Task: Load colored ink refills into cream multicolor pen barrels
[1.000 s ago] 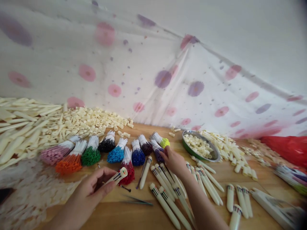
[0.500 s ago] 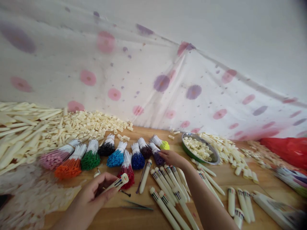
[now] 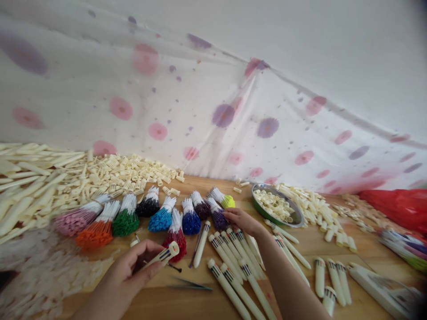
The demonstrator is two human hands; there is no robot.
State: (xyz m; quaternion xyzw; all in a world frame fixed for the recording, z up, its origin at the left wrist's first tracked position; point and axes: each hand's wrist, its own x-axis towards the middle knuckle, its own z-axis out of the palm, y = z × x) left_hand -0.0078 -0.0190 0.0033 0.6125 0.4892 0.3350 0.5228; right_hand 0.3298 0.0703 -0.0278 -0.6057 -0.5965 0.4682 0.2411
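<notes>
Pinching pen barrel (image 3: 163, 256), left hand (image 3: 133, 271), right hand (image 3: 240, 220) outstretched

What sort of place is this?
Probably a home workshop for hand-assembling multicolour pens: bundles of coloured refills, heaps of cream pen barrels and a bowl of small parts on a wooden table.

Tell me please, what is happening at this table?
A person is working with pen parts on a wooden table. The left hand holds a cream pen barrel, while the right hand touches the purple refill bundle in a row of coloured bundles. More pens lie nearby, and a metal bowl holds small cream pieces.
</notes>
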